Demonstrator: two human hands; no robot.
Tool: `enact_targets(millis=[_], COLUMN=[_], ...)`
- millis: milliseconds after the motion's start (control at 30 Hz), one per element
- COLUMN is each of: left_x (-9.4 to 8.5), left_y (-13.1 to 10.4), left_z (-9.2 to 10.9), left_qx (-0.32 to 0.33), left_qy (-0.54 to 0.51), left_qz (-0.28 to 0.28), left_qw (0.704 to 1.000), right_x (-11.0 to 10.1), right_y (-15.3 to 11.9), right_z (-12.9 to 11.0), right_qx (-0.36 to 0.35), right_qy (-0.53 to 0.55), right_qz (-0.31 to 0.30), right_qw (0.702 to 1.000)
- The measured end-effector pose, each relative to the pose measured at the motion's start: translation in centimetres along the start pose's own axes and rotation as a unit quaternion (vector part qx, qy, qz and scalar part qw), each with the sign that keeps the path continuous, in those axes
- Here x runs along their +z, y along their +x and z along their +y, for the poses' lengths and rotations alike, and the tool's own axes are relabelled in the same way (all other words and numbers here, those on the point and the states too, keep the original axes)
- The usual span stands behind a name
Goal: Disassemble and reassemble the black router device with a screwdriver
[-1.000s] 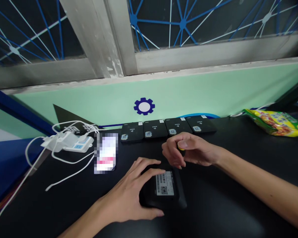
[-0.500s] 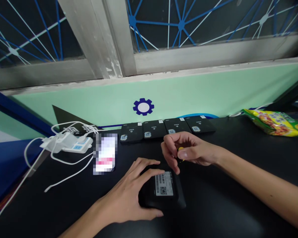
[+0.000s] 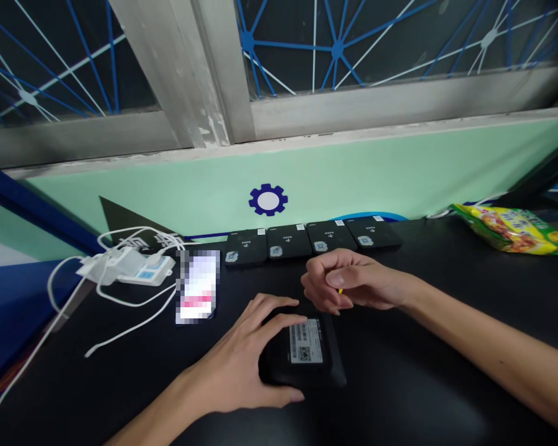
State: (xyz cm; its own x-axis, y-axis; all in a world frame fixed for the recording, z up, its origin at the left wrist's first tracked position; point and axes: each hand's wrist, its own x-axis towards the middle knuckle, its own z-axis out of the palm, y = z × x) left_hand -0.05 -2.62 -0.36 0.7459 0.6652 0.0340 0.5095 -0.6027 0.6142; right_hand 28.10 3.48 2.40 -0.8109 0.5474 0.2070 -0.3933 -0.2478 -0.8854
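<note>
A black device (image 3: pixel 332 356) with a white barcode label (image 3: pixel 307 341) lies on the black table in front of me. My left hand (image 3: pixel 246 356) grips it from the left, thumb at the near edge and fingers over the far side. Above its far right corner, my right hand (image 3: pixel 344 282) is curled around a small yellow object (image 3: pixel 340 291). Only a sliver of that object shows between the fingers; the rest is hidden.
Several flat black boxes (image 3: pixel 288 241) stand in a row along the wall. To the left are a lit phone (image 3: pixel 198 285), a white power strip (image 3: pixel 151 272) and loose white cables (image 3: pixel 121 337). A green and yellow snack bag (image 3: pixel 516 229) lies at the far right.
The fingers of my right hand have curled in further, and less of the yellow object shows. My left hand keeps its hold on the device.
</note>
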Motion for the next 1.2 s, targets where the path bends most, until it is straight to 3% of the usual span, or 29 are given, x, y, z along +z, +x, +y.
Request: enact_targets(millis=[833,1033,1200], left_x=[0.04,-0.44,-0.35], left_y=[0.3,0.41,0.2], left_z=[0.16,0.15,-0.44], left_qx=[0.001,0.001,-0.045], left_qy=[-0.022,-0.073,-0.13], left_qz=[0.018,0.006,0.039], left_qw=[1.0,0.997,0.99], right_x=[0.0,0.17,0.15], right_y=[-0.11,-0.29,-0.2], right_z=[0.04,0.1,-0.06], right_qx=[-0.017,-0.003,-0.012], right_qy=[0.018,0.026,0.025], right_qz=[-0.013,-0.005,0.023], right_qw=[1.0,1.0,0.999])
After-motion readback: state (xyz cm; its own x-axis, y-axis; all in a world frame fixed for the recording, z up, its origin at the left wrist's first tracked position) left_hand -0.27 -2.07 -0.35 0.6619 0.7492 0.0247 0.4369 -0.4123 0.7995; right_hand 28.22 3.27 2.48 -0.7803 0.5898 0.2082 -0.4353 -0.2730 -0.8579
